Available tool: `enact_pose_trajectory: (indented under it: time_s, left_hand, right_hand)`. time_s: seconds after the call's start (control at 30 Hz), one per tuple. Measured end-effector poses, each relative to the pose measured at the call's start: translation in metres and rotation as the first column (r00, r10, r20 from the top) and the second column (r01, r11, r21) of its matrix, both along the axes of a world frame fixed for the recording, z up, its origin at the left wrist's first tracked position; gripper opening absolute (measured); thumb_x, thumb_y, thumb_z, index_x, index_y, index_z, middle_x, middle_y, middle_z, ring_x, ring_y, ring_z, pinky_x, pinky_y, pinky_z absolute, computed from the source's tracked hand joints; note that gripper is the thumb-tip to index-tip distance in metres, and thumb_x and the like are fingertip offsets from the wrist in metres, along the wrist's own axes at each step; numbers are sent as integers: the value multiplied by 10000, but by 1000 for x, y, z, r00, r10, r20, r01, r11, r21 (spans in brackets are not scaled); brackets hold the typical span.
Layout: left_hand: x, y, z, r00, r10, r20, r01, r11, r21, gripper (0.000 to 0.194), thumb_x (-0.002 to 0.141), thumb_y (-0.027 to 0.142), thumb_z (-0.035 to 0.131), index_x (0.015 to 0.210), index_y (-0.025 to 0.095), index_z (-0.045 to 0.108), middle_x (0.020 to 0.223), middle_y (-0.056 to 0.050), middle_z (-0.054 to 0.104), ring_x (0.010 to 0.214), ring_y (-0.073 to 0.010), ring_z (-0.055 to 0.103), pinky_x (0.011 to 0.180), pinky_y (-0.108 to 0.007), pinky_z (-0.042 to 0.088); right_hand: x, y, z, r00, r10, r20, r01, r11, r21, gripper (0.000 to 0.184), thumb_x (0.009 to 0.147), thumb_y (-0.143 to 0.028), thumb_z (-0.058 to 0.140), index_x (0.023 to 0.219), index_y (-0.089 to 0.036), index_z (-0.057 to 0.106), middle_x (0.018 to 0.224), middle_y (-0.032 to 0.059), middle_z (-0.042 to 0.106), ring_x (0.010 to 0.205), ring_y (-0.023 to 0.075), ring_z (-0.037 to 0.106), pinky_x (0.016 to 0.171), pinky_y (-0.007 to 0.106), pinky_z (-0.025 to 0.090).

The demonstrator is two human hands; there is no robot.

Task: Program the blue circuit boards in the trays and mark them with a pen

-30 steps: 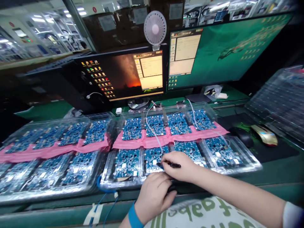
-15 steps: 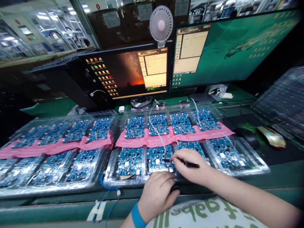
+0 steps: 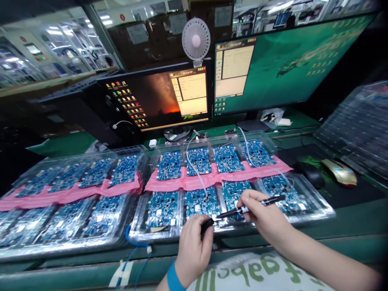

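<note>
Right hand pinching black marker pen over blue circuit boards; left hand closed on small black cap. White cable on center tray only, none at lower left.

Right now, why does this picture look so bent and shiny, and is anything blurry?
In the head view, the bench edge bows and the right monitor stretches toward the corner, as a wide lens would make them; light glares along the clear tray; the pen looks fairly sharp.
</note>
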State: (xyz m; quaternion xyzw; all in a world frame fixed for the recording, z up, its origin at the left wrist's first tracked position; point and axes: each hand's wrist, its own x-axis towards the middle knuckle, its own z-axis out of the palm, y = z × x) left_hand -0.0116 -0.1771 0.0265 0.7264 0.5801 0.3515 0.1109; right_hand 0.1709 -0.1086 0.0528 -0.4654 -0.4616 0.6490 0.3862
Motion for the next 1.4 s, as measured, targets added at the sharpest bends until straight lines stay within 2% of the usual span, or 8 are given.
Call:
enact_pose_trajectory:
  time_s: [0.33, 0.6, 0.73, 0.93, 1.07, 1.23, 1.33, 1.4]
  left_hand:
    - [4, 7, 7, 995, -76, -64, 81, 994, 73, 156, 814, 204, 423, 963, 200, 471, 818, -47, 582, 755, -165, 558, 667, -301, 472]
    - [8, 15, 11, 996, -75, -40, 81, 982, 170, 153, 820, 246, 417, 950, 205, 487, 798, -44, 593, 735, -169, 567, 642, -288, 468]
    - [15, 20, 11, 977, -196, -79, 206, 970, 131, 150, 825, 272, 397, 904, 200, 502, 699, -37, 573, 633, -161, 544, 572, -283, 456]
    - [30, 31, 18, 928, -370, -43, 369, 929, -31, 181, 829, 327, 383, 881, 218, 517, 752, -31, 623, 701, -175, 581, 604, -287, 468]
    - [50, 41, 16, 881, -473, 4, 471, 878, -88, 239, 825, 377, 381, 969, 236, 511, 841, -31, 634, 744, -179, 592, 639, -293, 472]
    - [83, 57, 17, 837, -545, -52, 533, 833, -147, 248, 784, 366, 437, 954, 201, 510, 822, -39, 624, 703, -191, 582, 615, -313, 476]
    - [96, 69, 24, 838, -525, -146, 500, 848, -177, 418, 725, 341, 526, 1087, 150, 442, 920, -79, 592, 804, -225, 552, 703, -370, 461]
    - [103, 77, 28, 800, -540, -262, 508, 842, -184, 439, 709, 365, 555, 1078, 152, 450, 949, -83, 571, 841, -237, 527, 729, -392, 440]
  right_hand:
    - [3, -1, 5, 987, 121, 107, -133, 984, 117, 286, 760, -418, 452, 636, -164, 495, 559, -25, 470, 490, 92, 466, 487, 213, 374]
    - [12, -1, 1, 999, 36, 33, -40, 991, 125, 293, 763, -410, 459, 602, -167, 484, 599, -18, 471, 485, 83, 444, 466, 202, 352]
    - [5, -7, 1, 991, 120, 64, -128, 981, 143, 256, 758, -404, 459, 671, -171, 521, 597, -19, 451, 523, 89, 441, 492, 198, 366]
    - [5, -16, -13, 974, 159, -159, -132, 977, 165, 458, 795, -518, 280, 926, -199, 582, 592, 14, 456, 521, 124, 445, 460, 232, 385]
    - [21, -24, -15, 998, 54, 10, -54, 950, 309, 479, 809, -509, 239, 887, -222, 613, 685, 58, 552, 631, 169, 516, 538, 274, 440]
    - [59, -15, -16, 959, -60, 277, -71, 896, 439, 377, 828, -411, 307, 1017, -249, 590, 1094, 56, 537, 1047, 210, 461, 902, 349, 384]
    - [96, 6, -24, 937, -215, 276, 82, 902, 424, 366, 817, -346, 307, 1040, -206, 562, 1125, 72, 515, 1016, 209, 490, 842, 342, 435]
    - [120, 19, -31, 819, -357, 450, 168, 898, 406, 336, 781, -281, 344, 1032, -178, 543, 1048, 85, 549, 923, 203, 534, 795, 334, 449]
